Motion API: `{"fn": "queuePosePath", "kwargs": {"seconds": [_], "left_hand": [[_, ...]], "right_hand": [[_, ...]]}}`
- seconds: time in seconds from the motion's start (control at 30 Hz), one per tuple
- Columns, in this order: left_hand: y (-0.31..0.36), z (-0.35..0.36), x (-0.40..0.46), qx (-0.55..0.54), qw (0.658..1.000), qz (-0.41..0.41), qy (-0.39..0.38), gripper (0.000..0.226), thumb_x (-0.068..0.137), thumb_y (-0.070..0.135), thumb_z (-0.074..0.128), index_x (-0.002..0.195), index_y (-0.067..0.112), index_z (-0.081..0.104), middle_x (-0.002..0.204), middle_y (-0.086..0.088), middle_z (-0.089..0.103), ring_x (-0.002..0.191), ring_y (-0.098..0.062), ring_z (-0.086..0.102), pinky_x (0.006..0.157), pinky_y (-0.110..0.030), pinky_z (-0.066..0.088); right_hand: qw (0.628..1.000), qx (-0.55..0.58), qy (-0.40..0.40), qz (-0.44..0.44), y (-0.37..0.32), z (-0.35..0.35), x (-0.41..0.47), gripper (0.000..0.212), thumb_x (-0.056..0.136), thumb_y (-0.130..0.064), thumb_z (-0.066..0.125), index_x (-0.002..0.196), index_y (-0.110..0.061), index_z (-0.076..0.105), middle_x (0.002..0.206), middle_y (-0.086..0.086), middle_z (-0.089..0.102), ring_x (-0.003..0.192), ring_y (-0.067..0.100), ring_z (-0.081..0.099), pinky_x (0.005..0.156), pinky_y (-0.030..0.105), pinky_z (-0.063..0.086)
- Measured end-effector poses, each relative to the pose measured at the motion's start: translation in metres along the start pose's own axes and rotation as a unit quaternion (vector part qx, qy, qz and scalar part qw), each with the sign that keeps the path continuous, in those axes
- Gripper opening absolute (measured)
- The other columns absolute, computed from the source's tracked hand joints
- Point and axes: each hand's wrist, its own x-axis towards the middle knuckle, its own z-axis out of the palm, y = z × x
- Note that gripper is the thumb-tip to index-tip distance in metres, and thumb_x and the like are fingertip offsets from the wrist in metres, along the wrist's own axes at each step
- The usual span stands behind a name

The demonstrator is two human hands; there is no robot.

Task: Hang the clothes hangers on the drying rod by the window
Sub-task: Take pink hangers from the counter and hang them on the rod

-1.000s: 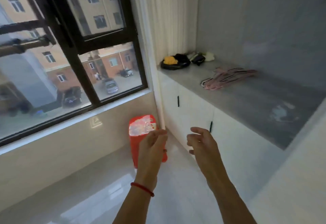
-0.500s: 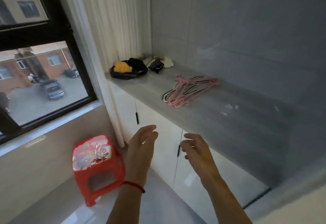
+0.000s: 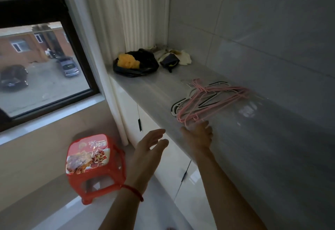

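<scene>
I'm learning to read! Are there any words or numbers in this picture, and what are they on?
Red stool: white characters are printed near the top edge of its picture seat, above the flowers, but they are too blurred to read.
Parked cars outside the window: any number plates are too small and blurred to read.
Hangers, black bag and white cabinet doors: no writing shows.

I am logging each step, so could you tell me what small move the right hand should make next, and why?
Probably a short reach forward to close the fingers on the near end of the pink hangers. The right hand is open just short of the pile on the counter and holds nothing; the left hand is also open.
</scene>
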Motion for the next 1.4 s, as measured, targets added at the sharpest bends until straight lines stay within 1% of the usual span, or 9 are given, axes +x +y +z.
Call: {"fn": "queuePosePath", "kwargs": {"seconds": [0.2,0.3,0.5,0.7,0.8,0.93,1.1,1.2,1.4], "left_hand": [[0.005,0.009,0.026,-0.017,0.999,-0.028,0.039,0.038,0.089,0.038,0.064,0.127,0.036,0.064,0.127,0.009,0.067,0.120,-0.006,0.061,0.106,-0.045,0.051],[-0.002,0.006,0.021,-0.034,0.997,-0.044,0.055,0.035,0.100,0.017,0.059,0.134,0.026,0.060,0.128,0.003,0.067,0.118,-0.006,0.061,0.107,-0.044,0.051],[-0.022,0.001,-0.005,-0.033,0.996,-0.064,0.044,0.035,0.102,0.017,0.057,0.136,0.026,0.059,0.125,0.004,0.067,0.119,-0.011,0.062,0.106,-0.047,0.051],[-0.034,-0.001,-0.059,-0.038,0.998,-0.045,-0.012,0.034,0.094,0.023,0.066,0.127,0.029,0.066,0.119,0.002,0.073,0.109,-0.011,0.067,0.100,-0.043,0.055],[-0.044,-0.003,-0.094,-0.072,0.996,-0.043,-0.041,0.033,0.093,0.028,0.067,0.126,0.026,0.068,0.118,0.002,0.074,0.111,-0.014,0.067,0.099,-0.043,0.056],[-0.056,-0.007,-0.142,-0.144,0.984,-0.057,-0.083,0.029,0.101,0.029,0.058,0.126,0.016,0.068,0.117,-0.006,0.075,0.110,-0.022,0.070,0.098,-0.045,0.057],[-0.073,-0.017,-0.195,-0.255,0.960,-0.084,-0.077,0.035,0.098,0.036,0.063,0.121,0.010,0.069,0.119,-0.011,0.075,0.110,-0.032,0.071,0.099,-0.051,0.053],[-0.087,-0.035,-0.241,-0.268,0.961,-0.070,-0.018,0.048,0.095,0.034,0.069,0.134,0.007,0.060,0.115,-0.019,0.073,0.093,-0.032,0.068,0.082,-0.046,0.051],[-0.117,-0.079,-0.366,-0.187,0.974,-0.030,0.127,0.036,0.099,0.015,0.063,0.133,0.022,0.056,0.108,-0.018,0.075,0.100,-0.036,0.073,0.084,-0.040,0.061]], "right_hand": [[0.992,-0.119,0.040,0.000,-0.024,0.017,0.057,0.140,0.067,-0.077,0.071,0.155,0.012,0.007,0.142,0.027,0.043,0.123,0.038,0.048,0.100,0.050,0.041],[0.996,-0.084,0.038,0.010,-0.019,0.017,0.061,0.141,0.067,-0.074,0.075,0.154,0.014,0.006,0.139,0.025,0.047,0.122,0.038,0.052,0.101,0.048,0.042],[0.996,0.076,-0.044,-0.002,0.006,-0.024,0.043,0.162,0.050,-0.075,0.084,0.156,0.002,-0.012,0.155,0.024,0.023,0.142,0.040,0.031,0.109,0.052,0.045],[0.974,0.180,-0.038,-0.130,0.053,-0.072,-0.059,0.127,0.076,-0.023,0.085,0.161,-0.030,-0.009,0.165,-0.001,0.010,0.154,0.026,0.015,0.121,0.049,0.031],[0.950,0.253,-0.079,-0.164,0.070,-0.085,-0.140,0.128,0.073,-0.014,0.089,0.154,-0.053,-0.003,0.162,-0.006,0.023,0.148,0.019,0.033,0.115,0.046,0.043],[0.936,0.257,-0.125,-0.206,0.079,-0.093,-0.238,0.124,0.072,-0.018,0.091,0.153,-0.050,0.003,0.115,0.001,0.054,0.101,0.008,0.061,0.080,0.021,0.058],[0.892,0.276,-0.271,-0.234,0.103,-0.095,-0.317,0.114,0.074,-0.011,0.088,0.152,-0.045,0.011,0.121,-0.007,0.064,0.111,0.012,0.067,0.086,0.023,0.058],[0.853,0.232,-0.355,-0.306,0.119,-0.090,-0.359,0.102,0.078,-0.006,0.085,0.149,-0.033,0.018,0.121,-0.014,0.066,0.114,0.018,0.066,0.090,0.026,0.057],[0.794,0.204,-0.483,-0.309,0.135,-0.077,-0.438,0.055,0.084,-0.052,0.071,0.129,-0.036,0.044,0.123,-0.011,0.069,0.114,0.004,0.065,0.095,0.029,0.053]]}}
